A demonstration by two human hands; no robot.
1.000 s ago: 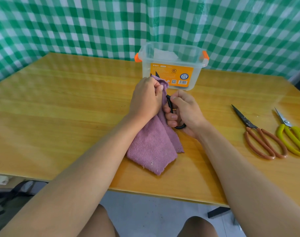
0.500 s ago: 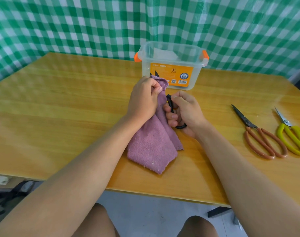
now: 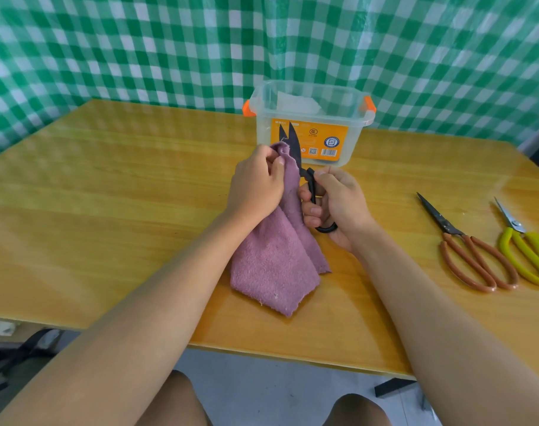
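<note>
A purple towel cloth [image 3: 271, 259] hangs from my left hand [image 3: 255, 186], which pinches its top edge above the wooden table [image 3: 108, 210]; its lower corner lies on the table. My right hand [image 3: 335, 207] grips the black handles of a pair of black scissors [image 3: 294, 149]. The blades point up and away, slightly parted, just right of the cloth's top edge and touching it. The lower handle loop shows under my right fingers.
A clear plastic box [image 3: 311, 124] with orange clips and an orange label stands just behind the hands. Brown-handled scissors [image 3: 468, 250] and yellow-handled scissors [image 3: 526, 250] lie at the right. A green checked curtain hangs behind the table.
The scissor blades now stick up well above the cloth's top edge, where only their tips showed before. My left hand has slid slightly left along the cloth.
</note>
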